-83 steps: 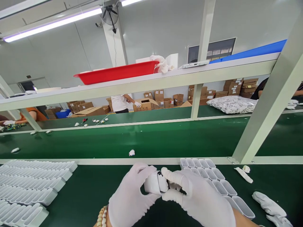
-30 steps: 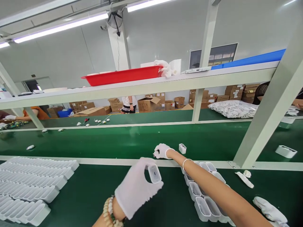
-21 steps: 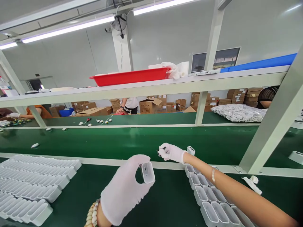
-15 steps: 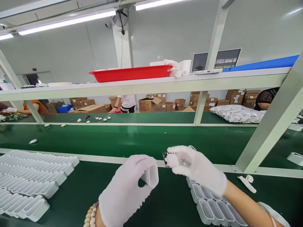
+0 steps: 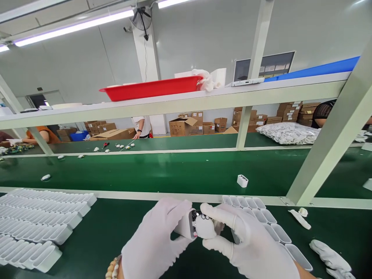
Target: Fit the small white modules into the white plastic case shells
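Note:
My left hand point(image 5: 158, 238), in a white glove, is closed round a white hollow plastic case point(image 5: 183, 225), its open end facing right. In my gloved right hand point(image 5: 250, 242), thumb and fingertips pinch a white block with a black circuit board edge point(image 5: 205, 226). The circuit board end meets the mouth of the case; how far in it sits I cannot tell. Right beside and partly behind my right hand stand rows of white open cases point(image 5: 273, 233). More white cases point(image 5: 46, 232) lie in packed rows on the green bench at left.
A green conveyor belt point(image 5: 174, 172) runs behind the bench, carrying a white unit point(image 5: 242, 180). A shelf with a red tray point(image 5: 151, 90) crosses above, with a slanted post point(image 5: 328, 147) at right. White gloves point(image 5: 331, 255) lie at lower right. Several people stand beyond.
My right hand has moved left and down, bringing the circuit board block against the mouth of the case. A white unit now shows on the belt. The whole view has shifted slightly.

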Demonstrator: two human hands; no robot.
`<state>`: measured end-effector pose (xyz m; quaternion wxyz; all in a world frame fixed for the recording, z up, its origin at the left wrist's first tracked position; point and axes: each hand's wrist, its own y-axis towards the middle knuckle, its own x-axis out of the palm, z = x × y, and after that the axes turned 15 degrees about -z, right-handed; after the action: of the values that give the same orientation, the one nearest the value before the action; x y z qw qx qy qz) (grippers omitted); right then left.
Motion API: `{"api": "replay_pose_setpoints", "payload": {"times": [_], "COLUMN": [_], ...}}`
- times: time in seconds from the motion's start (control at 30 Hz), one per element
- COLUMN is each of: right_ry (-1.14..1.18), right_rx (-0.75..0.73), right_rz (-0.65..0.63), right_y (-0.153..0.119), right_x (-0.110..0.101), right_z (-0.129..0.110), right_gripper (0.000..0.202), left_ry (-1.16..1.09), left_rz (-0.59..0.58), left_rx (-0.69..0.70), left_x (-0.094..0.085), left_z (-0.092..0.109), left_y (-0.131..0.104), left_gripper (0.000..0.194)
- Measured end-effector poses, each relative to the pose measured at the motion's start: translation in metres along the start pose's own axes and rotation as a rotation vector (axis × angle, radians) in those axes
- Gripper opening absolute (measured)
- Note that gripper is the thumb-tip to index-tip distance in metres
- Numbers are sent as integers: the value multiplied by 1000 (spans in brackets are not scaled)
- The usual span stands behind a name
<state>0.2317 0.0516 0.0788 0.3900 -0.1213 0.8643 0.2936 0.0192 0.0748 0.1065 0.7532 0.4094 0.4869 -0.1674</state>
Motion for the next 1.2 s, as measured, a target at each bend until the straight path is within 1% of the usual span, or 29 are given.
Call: {"api": "replay_pose_setpoints", "payload": {"times": [0.1, 0.27, 0.33, 0.43, 0.57, 0.63, 0.7, 0.73, 0.8, 0.83, 0.87, 0.9, 0.97, 1.0, 1.03, 1.1, 1.13, 1.2], "right_ry": [-34, -88, -101, -98, -106, -116, -126, -126, -114, -109, -112, -125, -155, -160, -157, -135, -125, -116], "right_rx": [41, 167, 236, 329, 310, 304, 285, 263, 183, 151, 135, 133, 172, 198, 219, 223, 207, 176], "right_rz": [-62, -210, -243, -294, -327, -296, -234, -179, -18, 43, 68, 52, -79, -151, -197, -236, -245, -254], "right_y": [0, 3, 2, -4, -6, -3, 0, 0, 1, 2, 2, 3, 5, 6, 7, 6, 5, 2], "right_x": [-2, -9, -8, -5, -3, -1, 3, 6, 11, 12, 13, 13, 12, 11, 10, 9, 10, 12], "right_z": [-3, -12, -12, -7, -6, -9, -11, -11, -10, -9, -9, -9, -11, -12, -14, -15, -14, -12], "right_gripper": [41, 32, 29, 33, 38, 37, 37, 41, 54, 57, 53, 43, 17, 11, 9, 6, 12, 32], "left_ry": [-13, -8, -8, -16, -46, -69, -88, -95, -106, -108, -110, -110, -112, -112, -111, -111, -111, -113], "left_rz": [-25, -24, -51, -102, -123, -123, -122, -115, -83, -60, -38, -19, 2, 8, 15, 33, 42, 58], "left_rx": [-14, -42, -51, -77, -113, -119, -126, -128, -135, -138, -142, -143, -144, -144, -146, -159, -170, -194], "left_x": [0, -3, -4, -3, -1, 0, 1, 1, 2, 2, 2, 3, 5, 6, 8, 10, 11, 13], "left_z": [1, 4, 4, 5, 8, 8, 7, 7, 5, 5, 4, 4, 4, 4, 5, 4, 3, 2], "left_y": [1, 3, 3, 3, 3, 3, 2, 1, 0, -1, -2, -3, -4, -4, -5, -5, -5, -5], "left_gripper": [56, 49, 45, 40, 38, 39, 37, 36, 34, 34, 34, 35, 37, 39, 38, 34, 32, 30]}}
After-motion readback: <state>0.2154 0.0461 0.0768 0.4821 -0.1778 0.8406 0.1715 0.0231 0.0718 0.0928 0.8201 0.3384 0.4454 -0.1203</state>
